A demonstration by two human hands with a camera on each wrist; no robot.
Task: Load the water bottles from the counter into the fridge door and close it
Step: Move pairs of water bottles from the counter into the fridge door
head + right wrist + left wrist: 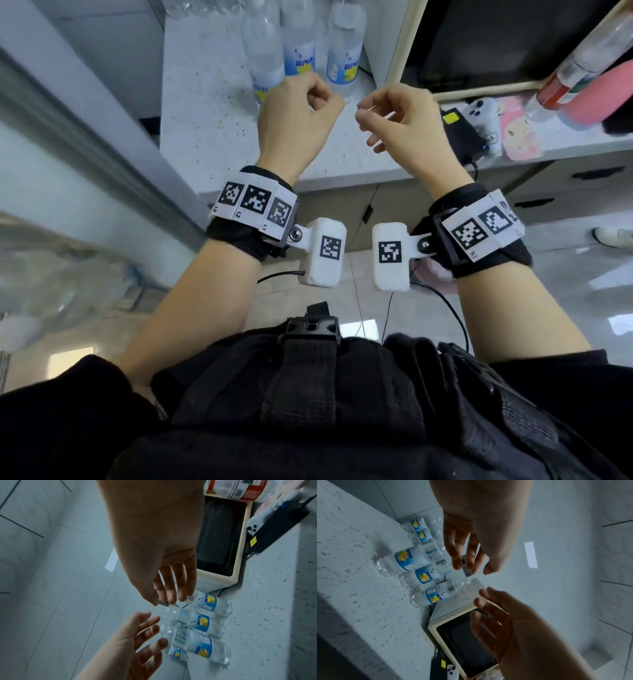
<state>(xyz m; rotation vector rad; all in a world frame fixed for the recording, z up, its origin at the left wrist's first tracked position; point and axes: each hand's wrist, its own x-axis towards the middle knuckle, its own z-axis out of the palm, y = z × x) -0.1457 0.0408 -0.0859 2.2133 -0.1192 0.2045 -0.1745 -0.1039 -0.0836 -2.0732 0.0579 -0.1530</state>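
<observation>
Several clear water bottles with blue and yellow labels (298, 44) stand grouped at the back of the speckled white counter (205, 113). They also show in the left wrist view (410, 559) and the right wrist view (199, 622). My left hand (301, 102) and right hand (387, 116) hover side by side above the counter, just in front of the bottles and not touching them. On both hands the fingers (457, 561) (171, 596) are loosely bent and hold nothing. A tall grey-white panel (78, 137) at the left may be the fridge; I cannot tell.
A cream microwave with a dark door (479, 44) stands right of the bottles, and a red-labelled bottle (575, 68) lies on top of it. A black power brick with a yellow sticker (459, 133) and a white controller (486, 116) lie beside it. The lower left is blurred.
</observation>
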